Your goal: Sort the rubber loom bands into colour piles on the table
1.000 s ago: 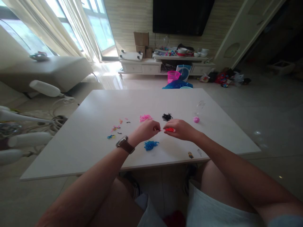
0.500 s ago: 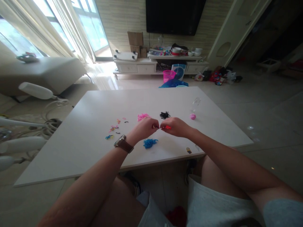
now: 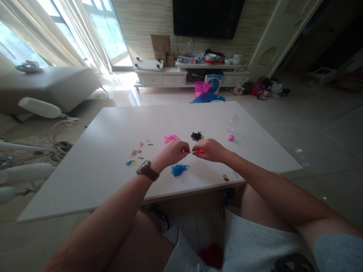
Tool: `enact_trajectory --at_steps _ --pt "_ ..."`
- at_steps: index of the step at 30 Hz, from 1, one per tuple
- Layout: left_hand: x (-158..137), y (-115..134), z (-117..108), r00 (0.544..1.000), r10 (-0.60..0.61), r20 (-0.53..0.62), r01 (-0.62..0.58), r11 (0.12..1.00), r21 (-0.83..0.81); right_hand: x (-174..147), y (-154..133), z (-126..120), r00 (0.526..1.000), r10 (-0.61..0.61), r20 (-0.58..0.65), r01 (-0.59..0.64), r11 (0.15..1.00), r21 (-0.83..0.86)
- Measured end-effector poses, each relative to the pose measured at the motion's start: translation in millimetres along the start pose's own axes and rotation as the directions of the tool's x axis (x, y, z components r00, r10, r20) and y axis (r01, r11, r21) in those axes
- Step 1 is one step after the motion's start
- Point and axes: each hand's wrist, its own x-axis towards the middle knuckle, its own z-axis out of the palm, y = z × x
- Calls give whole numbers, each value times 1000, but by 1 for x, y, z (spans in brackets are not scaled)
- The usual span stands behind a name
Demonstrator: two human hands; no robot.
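Over the middle of the white table [image 3: 113,132], my left hand [image 3: 179,150] and my right hand [image 3: 208,150] face each other with fingertips pinched and nearly meeting. Something thin and small stretches between them, too fine to name. A red pile [image 3: 200,150] shows partly behind my right fingers. Behind my left hand lies a pile of pink bands [image 3: 171,138], with black bands [image 3: 196,136] to its right. Blue bands [image 3: 179,170] lie in a heap on the near side of my hands. A brown-strapped watch [image 3: 148,170] is on my left wrist.
Small coloured pieces [image 3: 135,152] lie scattered at the left. A pink ball [image 3: 230,137] and a clear container [image 3: 234,121] stand at the right. A small yellow figure [image 3: 225,177] lies by the near edge. White lamp-like arms [image 3: 39,107] stand left of the table.
The view has shifted slightly. My fingertips stay pinched together over the same spot, with barely any movement of the hands.
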Motion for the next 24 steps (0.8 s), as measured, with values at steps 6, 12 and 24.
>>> enact_trajectory --at_steps 6,12,24 --pt "-1 4 -1 1000 1 -1 -1 1000 6 0 -3 0 1000 -19 24 19 1000 1" --pt "0 10 -4 1000 -2 -7 2 1000 17 0 -6 -1 999 -39 11 38 999 15" --pt "3 2 0 1000 -14 -5 13 1000 -20 1 3 -5 1000 15 23 -14 1000 -11"
